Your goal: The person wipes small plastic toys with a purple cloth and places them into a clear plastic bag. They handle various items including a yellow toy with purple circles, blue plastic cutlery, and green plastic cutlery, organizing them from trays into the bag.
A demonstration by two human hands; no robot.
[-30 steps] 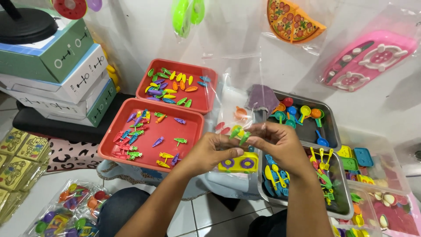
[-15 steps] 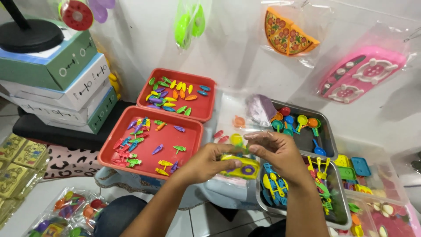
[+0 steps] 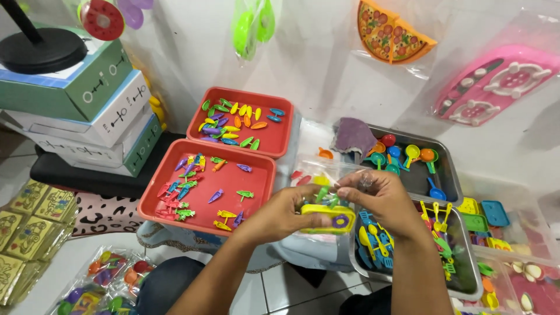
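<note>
My left hand (image 3: 286, 214) holds a clear plastic bag (image 3: 319, 175) with a yellow toy stove (image 3: 328, 218) and small green toy pieces in it. My right hand (image 3: 379, 195) pinches the top edge of the same bag from the right. Both hands hover in front of the near red tray (image 3: 256, 198), which carries several small coloured toy vegetables. A second red tray (image 3: 280, 140) behind it has more of these.
Grey metal trays (image 3: 449, 184) on the right hold coloured toy spoons and forks. Stacked boxes (image 3: 93, 111) stand at the left under a black stand base. Packed toy bags lie at the bottom left (image 3: 99, 280). Toy packs hang on the white wall, among them a pizza (image 3: 394, 32).
The view tilted and my hands sit lower in it. My right hand shifted along the bag's top edge; the yellow stove stays in the bag in my left hand.
</note>
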